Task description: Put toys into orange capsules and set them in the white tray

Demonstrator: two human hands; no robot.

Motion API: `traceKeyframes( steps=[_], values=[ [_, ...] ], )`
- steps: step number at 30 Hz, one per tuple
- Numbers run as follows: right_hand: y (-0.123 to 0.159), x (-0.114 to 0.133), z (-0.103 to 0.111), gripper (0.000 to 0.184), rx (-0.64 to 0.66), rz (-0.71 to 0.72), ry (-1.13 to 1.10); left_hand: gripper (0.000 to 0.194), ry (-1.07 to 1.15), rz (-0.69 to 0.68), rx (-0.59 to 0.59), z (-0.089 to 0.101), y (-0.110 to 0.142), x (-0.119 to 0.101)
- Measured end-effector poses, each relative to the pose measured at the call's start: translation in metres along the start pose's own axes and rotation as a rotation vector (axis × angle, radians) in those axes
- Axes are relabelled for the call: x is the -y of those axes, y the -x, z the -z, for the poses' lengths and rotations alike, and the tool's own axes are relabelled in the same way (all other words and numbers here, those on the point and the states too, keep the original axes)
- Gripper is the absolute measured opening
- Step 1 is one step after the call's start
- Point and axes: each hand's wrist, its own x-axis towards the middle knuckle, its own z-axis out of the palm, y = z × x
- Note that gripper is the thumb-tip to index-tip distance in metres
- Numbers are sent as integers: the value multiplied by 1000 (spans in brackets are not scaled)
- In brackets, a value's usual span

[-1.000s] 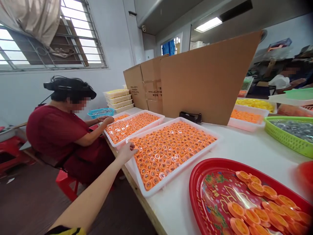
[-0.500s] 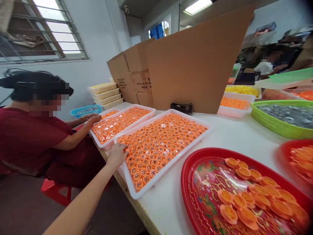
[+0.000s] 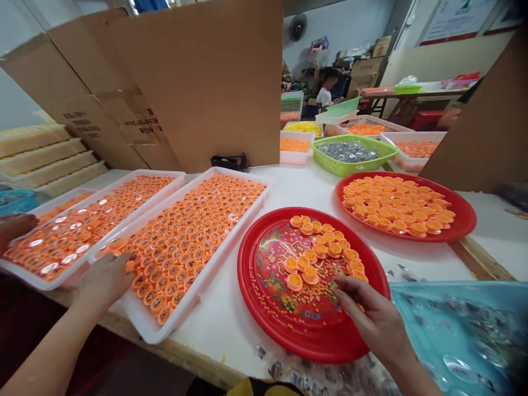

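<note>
My left hand [image 3: 104,280] rests on the near left corner of a white tray [image 3: 187,297] packed with several small orange caps, its fingers curled over the rim and the caps. My right hand [image 3: 373,313] lies palm down on the near red plate [image 3: 264,297], fingers spread, close to a cluster of orange caps [image 3: 319,247]. It holds nothing. A second red plate [image 3: 462,220] full of orange caps sits to the right.
A second white tray [image 3: 28,278] of caps lies at the left, a co-worker's hand [image 3: 14,225] on it. Cardboard sheets [image 3: 214,82] stand behind. A green basket [image 3: 350,165] of shiny parts is beyond; a blue tray [image 3: 466,330] of clear pieces sits at near right.
My view has swung right and down. The co-worker has left the picture except one hand. My right hand has come into view on the red plate. My left hand stays on the tray's corner.
</note>
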Motion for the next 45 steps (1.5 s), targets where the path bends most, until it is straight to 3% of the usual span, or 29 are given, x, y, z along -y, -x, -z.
traceKeyframes(
  steps=[3,5,7,9,11,13,16,20,26,30,34,36,39,42,45],
  values=[
    [3,-4,18,24,-69,-30,68,29,116,-93,-67,14,23,-51],
    [6,-8,36,27,-169,-90,122,25,394,-316,-41,18,47,-106],
    [9,-13,58,31,-266,-182,171,20,549,-618,119,16,72,-166],
    [15,-18,82,33,-344,-267,243,26,601,-805,242,8,92,-217],
    [24,-23,106,33,-379,-312,360,36,584,-908,288,-1,103,-252],
    [34,-29,126,30,-347,-296,536,39,552,-966,300,-10,106,-271],
    [47,-36,142,26,-225,-246,752,29,526,-1006,322,-18,104,-278],
    [47,-41,134,21,-85,-241,842,14,544,-1005,350,-18,107,-273],
    [30,-50,112,13,93,-247,941,28,632,-981,420,-24,115,-270],
    [28,-56,114,12,121,-231,935,14,679,-958,435,-18,116,-267],
    [31,-57,120,18,22,-243,912,14,747,-913,434,-5,114,-262],
    [33,-52,121,18,-74,-310,821,16,744,-902,431,-3,112,-260],
    [35,-35,117,26,-196,-386,411,18,737,-857,471,-2,108,-257],
    [33,-10,106,37,-134,-347,86,23,802,-789,520,6,107,-255],
    [28,12,91,36,-38,-298,1,28,876,-740,530,14,107,-253]
  ],
)
